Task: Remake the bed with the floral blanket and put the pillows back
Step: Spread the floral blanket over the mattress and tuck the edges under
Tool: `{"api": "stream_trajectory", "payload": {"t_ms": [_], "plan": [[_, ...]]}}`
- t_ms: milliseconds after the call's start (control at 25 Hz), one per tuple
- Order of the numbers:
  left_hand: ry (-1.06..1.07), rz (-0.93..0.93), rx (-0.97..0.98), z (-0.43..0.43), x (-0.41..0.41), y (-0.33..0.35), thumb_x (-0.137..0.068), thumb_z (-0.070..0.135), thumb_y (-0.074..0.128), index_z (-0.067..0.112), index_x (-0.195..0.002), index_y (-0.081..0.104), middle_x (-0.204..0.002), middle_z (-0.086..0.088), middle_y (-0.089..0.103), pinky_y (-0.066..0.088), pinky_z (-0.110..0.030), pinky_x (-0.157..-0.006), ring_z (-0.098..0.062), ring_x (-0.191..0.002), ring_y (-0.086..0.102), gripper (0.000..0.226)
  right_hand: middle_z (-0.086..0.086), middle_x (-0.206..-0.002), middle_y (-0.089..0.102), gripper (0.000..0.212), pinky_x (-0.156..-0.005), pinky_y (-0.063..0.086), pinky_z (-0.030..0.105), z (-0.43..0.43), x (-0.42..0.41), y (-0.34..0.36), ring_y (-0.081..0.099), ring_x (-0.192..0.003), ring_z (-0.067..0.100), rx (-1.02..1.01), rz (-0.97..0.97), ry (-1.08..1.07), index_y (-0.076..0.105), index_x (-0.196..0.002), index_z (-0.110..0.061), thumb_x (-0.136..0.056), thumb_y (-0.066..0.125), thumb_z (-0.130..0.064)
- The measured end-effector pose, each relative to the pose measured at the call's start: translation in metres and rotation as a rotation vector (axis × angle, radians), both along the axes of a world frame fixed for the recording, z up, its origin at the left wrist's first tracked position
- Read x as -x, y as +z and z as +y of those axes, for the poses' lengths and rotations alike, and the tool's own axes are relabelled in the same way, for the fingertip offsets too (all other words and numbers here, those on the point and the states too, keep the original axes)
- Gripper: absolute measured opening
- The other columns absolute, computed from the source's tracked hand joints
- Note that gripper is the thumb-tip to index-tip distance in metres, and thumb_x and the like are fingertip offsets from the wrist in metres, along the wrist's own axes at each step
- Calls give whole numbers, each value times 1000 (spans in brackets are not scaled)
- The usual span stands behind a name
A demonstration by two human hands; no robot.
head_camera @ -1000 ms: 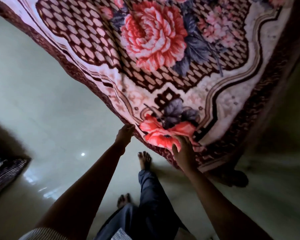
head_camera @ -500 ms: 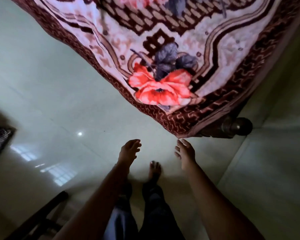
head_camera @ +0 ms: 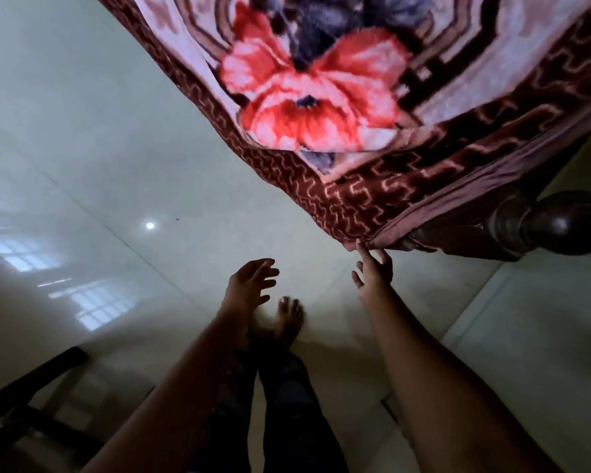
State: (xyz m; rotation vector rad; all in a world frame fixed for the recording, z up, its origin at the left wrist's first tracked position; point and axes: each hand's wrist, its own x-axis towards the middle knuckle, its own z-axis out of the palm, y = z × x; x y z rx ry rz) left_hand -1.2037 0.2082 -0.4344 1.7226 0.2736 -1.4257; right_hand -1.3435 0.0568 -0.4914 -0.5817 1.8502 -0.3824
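So the floral blanket (head_camera: 355,80) is lying spread over the bed, filling everything up and to the left of the dark wooden bedpost (head_camera: 567,223). It's looking plush and fuzzy. A big red poppy (head_camera: 307,110) with a dark centre is sitting up and left of the bedpost, with blue-grey leaves above it on a pale pink ground. Dark stepped bands are running around that. Outside them, a wide maroon border (head_camera: 338,199) with a lighter squiggly key pattern is running along both edges, and a smooth pinkish hem strip (head_camera: 410,223) is finishing the edge closest to the bedpost.

The two edges are meeting in a corner that's hanging free just left of the bedpost, a little lower than its round knob.

Your right hand (head_camera: 372,281) is reaching up under that corner. Its fingers are straight and one fingertip (head_camera: 359,245) is touching the hem, so the grip is apart and not clamped on anything. Your left hand (head_camera: 248,288) is hovering further left of the bedpost with its fingers spread and slightly bent. Its grip is apart too, holding nothing and staying clear of the blanket.

Your bare foot (head_camera: 289,317) is standing on the glossy pale floor (head_camera: 82,165), below and left of the bedpost. The floor is stretching wide open to the far left, with a window reflection (head_camera: 93,302) shining in it. A dark frame (head_camera: 31,380) of some furniture is poking in way down left, well apart from the bedpost. I can't tell what it is.
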Motion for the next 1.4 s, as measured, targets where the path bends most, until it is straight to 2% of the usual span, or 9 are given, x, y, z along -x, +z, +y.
{"api": "stream_trajectory", "payload": {"t_ms": [120,280,440,640,800,1000,1160,1280,1400], "plan": [[38,48,10,-1,3,-7,-99,17,41,5,-120,55,-107,-11,60,39,-25,-67,-23,-98,54,28,0,-118,54,39,-72,51,27,2,-9,-2,51,-106,13,-8,-1,123,56,-110,-17,-80,71,-36],[141,158,-34,9,0,-30,-97,28,46,14,-117,54,-119,-11,60,41,-31,-75,-23,-100,56,25,-1,-113,65,46,-96,47,40,26,-17,-1,58,-109,17,-47,14,434,61,-113,-16,-76,74,-38],[217,374,-125,11,-6,-52,-85,53,54,24,-131,39,-135,-11,46,44,-47,-88,-32,-116,50,56,-5,-110,67,26,-99,40,34,63,-19,9,59,-108,14,-123,-240,381,61,-106,-25,-82,66,-33],[234,528,-5,-8,-19,-73,-75,61,62,16,-142,28,-136,-17,45,37,-56,-102,-36,-119,49,88,9,-119,66,59,-92,49,36,75,-24,-12,62,-110,23,-98,-491,235,54,-123,-17,-78,52,-56],[270,455,204,-44,-36,-93,-72,59,65,15,-138,36,-133,-7,52,40,-45,-101,-24,-119,49,85,10,-116,65,54,-65,56,28,52,-45,-43,66,-95,21,22,-452,88,49,-125,-11,-89,46,-51],[389,329,339,-73,-45,-106,-80,26,68,12,-123,55,-115,-6,65,46,-29,-67,-19,-101,60,46,2,-116,60,74,-62,48,29,46,-49,-58,57,-102,17,84,-352,24,53,-123,-18,-68,62,-67],[442,299,436,-75,-50,-101,-80,23,65,10,-118,61,-118,-9,65,48,-31,-76,-25,-109,59,40,1,-94,63,60,-69,47,28,78,-38,-39,57,-86,14,-83,-506,149,64,-102,-15,-59,66,-57],[440,141,429,-64,-44,-87,-81,24,69,12,-117,54,-114,-4,64,45,-31,-82,-18,-102,57,41,2,-103,67,49,-77,46,26,89,-49,-25,59,-96,13,-73,-629,260,66,-99,-16,-64,63,-50],[284,61,356,-39,-32,-83,-79,34,70,13,-126,50,-123,0,59,28,-41,-108,-14,-119,46,55,2,-111,64,52,-88,45,30,88,-67,-15,56,-108,14,-33,-763,205,62,-106,-19,-68,61,-55]]}}
